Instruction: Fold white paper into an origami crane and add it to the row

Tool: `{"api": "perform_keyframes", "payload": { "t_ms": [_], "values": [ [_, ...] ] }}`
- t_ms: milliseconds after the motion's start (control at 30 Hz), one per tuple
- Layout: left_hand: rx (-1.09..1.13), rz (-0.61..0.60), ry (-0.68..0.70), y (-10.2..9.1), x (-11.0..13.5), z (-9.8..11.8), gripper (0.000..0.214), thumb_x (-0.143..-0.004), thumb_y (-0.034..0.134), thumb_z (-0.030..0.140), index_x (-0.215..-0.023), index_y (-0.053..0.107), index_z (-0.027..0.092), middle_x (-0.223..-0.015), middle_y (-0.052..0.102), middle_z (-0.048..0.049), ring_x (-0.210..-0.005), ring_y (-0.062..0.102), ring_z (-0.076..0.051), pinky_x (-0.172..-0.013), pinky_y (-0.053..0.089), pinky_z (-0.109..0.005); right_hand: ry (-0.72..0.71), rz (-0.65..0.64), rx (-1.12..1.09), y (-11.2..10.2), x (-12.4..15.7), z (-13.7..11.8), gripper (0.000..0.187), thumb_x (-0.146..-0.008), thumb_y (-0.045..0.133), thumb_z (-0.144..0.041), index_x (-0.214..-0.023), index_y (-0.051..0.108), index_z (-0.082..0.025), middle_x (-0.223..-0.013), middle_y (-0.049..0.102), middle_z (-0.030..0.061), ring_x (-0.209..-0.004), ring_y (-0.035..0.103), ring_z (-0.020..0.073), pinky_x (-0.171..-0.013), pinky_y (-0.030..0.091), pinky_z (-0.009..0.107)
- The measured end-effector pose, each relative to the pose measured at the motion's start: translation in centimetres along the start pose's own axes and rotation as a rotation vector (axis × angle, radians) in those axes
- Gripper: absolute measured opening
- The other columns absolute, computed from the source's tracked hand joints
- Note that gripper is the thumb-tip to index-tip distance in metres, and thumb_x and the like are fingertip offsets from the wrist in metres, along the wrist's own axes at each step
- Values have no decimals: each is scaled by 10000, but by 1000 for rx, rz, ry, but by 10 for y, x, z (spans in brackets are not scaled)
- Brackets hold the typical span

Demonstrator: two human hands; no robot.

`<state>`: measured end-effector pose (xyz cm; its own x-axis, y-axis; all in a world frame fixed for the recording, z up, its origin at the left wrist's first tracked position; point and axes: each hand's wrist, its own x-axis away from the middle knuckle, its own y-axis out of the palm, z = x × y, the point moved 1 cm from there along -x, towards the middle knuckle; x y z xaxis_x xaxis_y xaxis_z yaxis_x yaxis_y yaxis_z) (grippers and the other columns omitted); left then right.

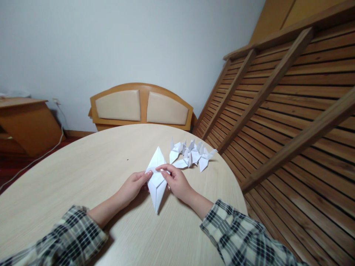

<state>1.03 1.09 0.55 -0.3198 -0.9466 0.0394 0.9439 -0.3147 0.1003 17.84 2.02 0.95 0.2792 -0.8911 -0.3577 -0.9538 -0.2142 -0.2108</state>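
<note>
A white sheet of paper folded into a long diamond is held between my two hands, its points facing away from me and toward me. My left hand grips its left edge, thumb on top and the other fingers mostly hidden beneath. At the right edge, my right hand pinches it, with the thumb and index finger over the upper face near the middle crease. Several finished white paper cranes sit clustered on the table just beyond my right hand.
The round, pale wooden table spreads under my arms. Behind it stands a wooden headboard with cream panels. A slatted wooden frame leans along the right side. A wooden desk and a white cable are at the left.
</note>
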Motion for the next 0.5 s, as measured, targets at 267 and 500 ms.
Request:
{"api": "perform_keyframes", "payload": {
  "t_ms": [267,500],
  "values": [
    [48,94,2,-2,-2,-1,422,-693,692,563,-722,637,146,-675,638,-28,-629,519,-162,-614,396,-286,173,-12,-124,1,1,4,241,-907,483,-331,-1055,624,-202,-567,446,-56,-457,435,89,-399,329,189],
    [53,106,-9,-2,-2,0,427,-702,686,575,-706,625,152,-626,601,1,-590,495,-146,-593,384,-271,121,-10,-91,1,2,1,211,-901,490,-279,-1058,610,-204,-615,463,-45,-490,425,87,-435,336,202]
  ]
}}
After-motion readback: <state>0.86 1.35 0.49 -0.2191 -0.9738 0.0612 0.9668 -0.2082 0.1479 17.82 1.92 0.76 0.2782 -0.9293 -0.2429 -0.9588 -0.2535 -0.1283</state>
